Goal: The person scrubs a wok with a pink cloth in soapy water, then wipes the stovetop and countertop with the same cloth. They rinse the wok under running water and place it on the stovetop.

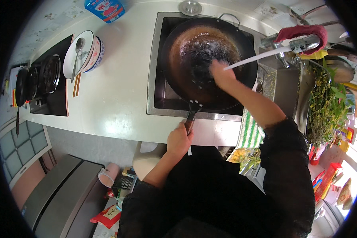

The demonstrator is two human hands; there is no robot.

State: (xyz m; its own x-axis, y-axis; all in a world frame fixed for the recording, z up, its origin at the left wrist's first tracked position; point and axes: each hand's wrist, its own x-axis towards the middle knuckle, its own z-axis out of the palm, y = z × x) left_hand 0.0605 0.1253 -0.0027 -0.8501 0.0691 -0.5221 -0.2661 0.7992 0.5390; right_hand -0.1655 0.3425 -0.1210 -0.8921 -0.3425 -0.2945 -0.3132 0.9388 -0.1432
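A large dark wok (178,89) rests over the steel sink (150,98), brown inside, with water in its middle. My left hand (180,139) grips its wooden handle (189,124) near the counter's front edge. Inside the wok is my right hand (221,73), blurred and low over the water; whether it holds something cannot be told. White water runs from the faucet (306,43), which has a dark red cloth (300,29) wrapped on it, down to my right hand. A metal loop handle (230,20) stands at the wok's far rim.
Stacked bowls (68,67) with a metal spoon (77,56) and chopsticks (76,86) stand left on the counter (122,74). A blue bottle (104,10) and a sink strainer (190,7) are at the back. A striped towel (250,131) and leafy plants (327,104) are at right.
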